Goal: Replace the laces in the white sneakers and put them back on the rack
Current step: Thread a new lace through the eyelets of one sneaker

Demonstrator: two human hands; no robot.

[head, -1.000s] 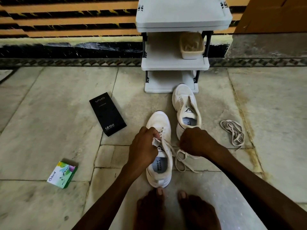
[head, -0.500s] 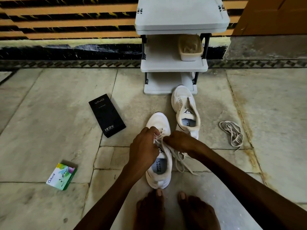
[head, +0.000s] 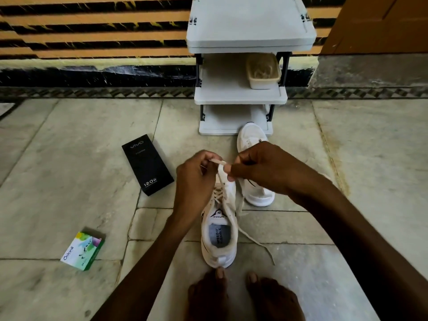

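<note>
1. Stone floor (head: 69, 181) serves as our bench. The near sneaker (head: 220, 237) stands heel toward our feet, with the far sneaker (head: 259, 195) just behind it, before the rack (head: 240, 98).
2. We judge threading half done: our left hand (head: 194, 177) and right hand (head: 261, 165) both pinch the lace (head: 217, 162) above the eyelets.
3. Next we would feed the tip through a higher eyelet.
4. A black box (head: 148, 164) and a green box (head: 82, 250) lie well left. A tub (head: 262, 71) crowds the middle shelf.
</note>
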